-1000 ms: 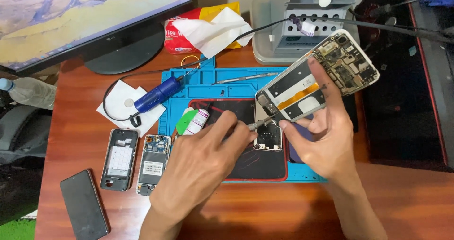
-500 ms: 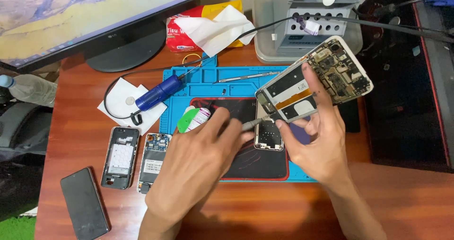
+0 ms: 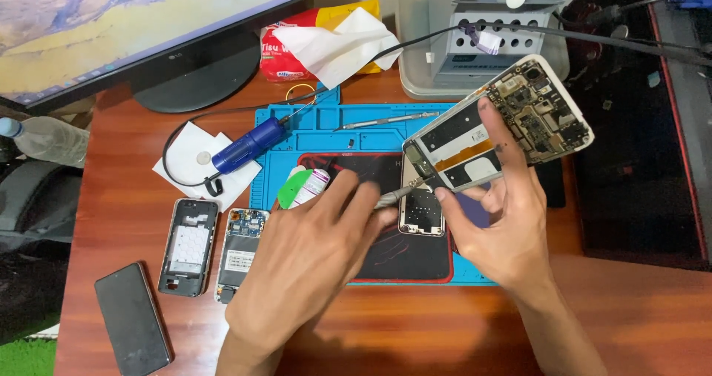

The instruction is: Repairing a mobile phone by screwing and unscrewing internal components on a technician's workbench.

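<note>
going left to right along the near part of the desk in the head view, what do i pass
black phone → empty phone frame → opened phone with blue board → left hand holding a thin metal tool → small phone part on the mat → right hand holding the opened phone

Both hands, left hand (image 3: pixel 308 261) and right hand (image 3: pixel 504 228), are bare, forearms unsleeved.

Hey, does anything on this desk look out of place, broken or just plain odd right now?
Nothing spilled. The white-framed opened phone held by the right hand has its circuit board bare, and the left hand puts a thin metal tool to its lower corner. Two stripped phone shells lie left of the blue mat.
</note>
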